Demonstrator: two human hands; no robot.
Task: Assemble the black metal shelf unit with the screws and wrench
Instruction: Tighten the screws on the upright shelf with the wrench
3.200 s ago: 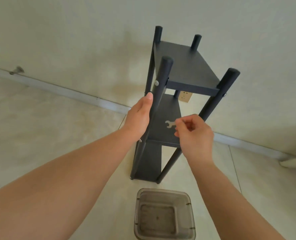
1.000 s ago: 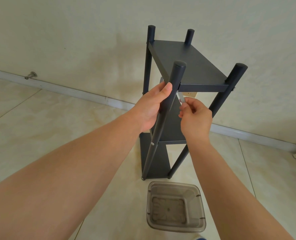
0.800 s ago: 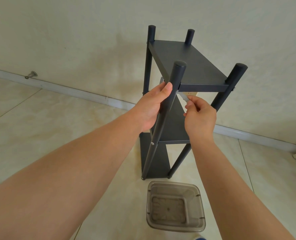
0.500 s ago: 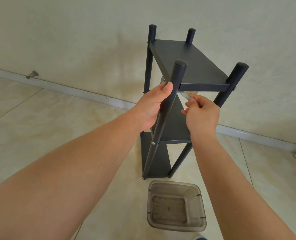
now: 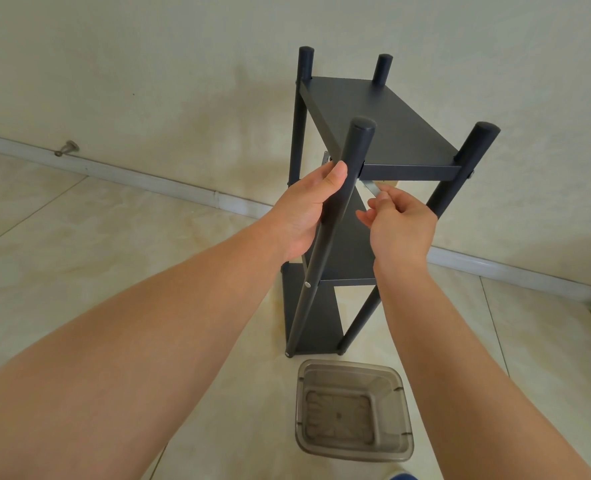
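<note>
**A:** Black metal shelf unit point(image 5: 384, 133) is standing upright on the tiled floor point(image 5: 79, 237), close to the wall point(image 5: 148, 64), with a skirting strip point(image 5: 148, 178) running along behind it. Three shelves on four round posts, and the post tops stick up above the top shelf.

**B:** ok and what are the hands doing?

**A:** Left hand point(image 5: 304, 216) is wrapped around the near left post point(image 5: 325, 244), a bit below the top shelf, thumb lying up along the post. Right hand point(image 5: 398, 223) is just under the front edge of the top shelf, fingers curled, pinching the silver wrench point(image 5: 372, 187). The wrench angles up toward the corner where that same post meets the top shelf. Can't see its head; it's tucked behind the post, so I can't tell if it's actually on a bolt.

**B:** any screws visible?

**A:** A few. There's a silver screw head point(image 5: 307, 284) on the near left post at middle-shelf level, another one right at the foot of that post, and a small one poking out on the near right post point(image 5: 460, 178) at the top shelf. The rest is too small to make out.

**B:** anything else lying around?

**A:** A clear grey plastic container point(image 5: 404, 441) sits on the floor right in front of the unit, close to its feet but not touching. Looks open at the top. Also a little metal door stop point(image 5: 67, 148) fixed to the skirting way off to the left, and what looks like a wall socket peeking out behind the unit under the top shelf.
</note>
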